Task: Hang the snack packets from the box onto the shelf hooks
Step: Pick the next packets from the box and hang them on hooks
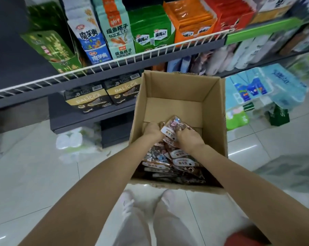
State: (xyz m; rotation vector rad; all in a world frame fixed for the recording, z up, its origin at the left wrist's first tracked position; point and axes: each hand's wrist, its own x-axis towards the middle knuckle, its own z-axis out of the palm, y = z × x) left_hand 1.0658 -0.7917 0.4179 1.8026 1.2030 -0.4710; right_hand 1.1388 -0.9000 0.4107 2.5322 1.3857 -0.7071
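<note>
An open cardboard box [178,86] stands on the floor before the shelf. Its near half holds several clear snack packets [169,162] with white header cards. Both my hands reach down into the box. My left hand [152,129] and my right hand [190,137] grip a bunch of packets [174,124] between them, lifted a little above the pile. My fingers curl round the bunch and are partly hidden by it. No shelf hooks are plainly visible.
A grey shelf with a white wire rail [114,62] runs behind the box, carrying upright snack boxes [104,32]. Black DALICCA boxes [104,94] sit on the lower shelf. Wrapped tissue packs [267,91] lie right of the box. My white shoes [146,197] stand on the tiled floor.
</note>
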